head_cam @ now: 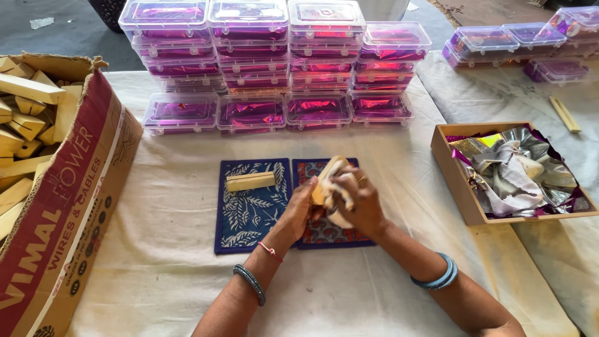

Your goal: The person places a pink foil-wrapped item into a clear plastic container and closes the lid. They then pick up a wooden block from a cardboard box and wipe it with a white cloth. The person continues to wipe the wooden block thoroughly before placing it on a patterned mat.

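carton: red-printed cardboard, torn rim, far left on counter, packed with pale wooden blocks
cloth: off-white, wrinkled, covers counter; bare stretch between carton and mats
blue mat: square, leaf print, one wooden bar lying on it
left hand: fingers closed on pale block, over red patterned mat
right hand: wrapped around same block, white cloth scrap pressed against it
plastic boxes: clear lidded, shiny magenta foil inside, stacked in rows behind mats
wooden tray: right, crumpled silver and magenta foil; open cloth in front
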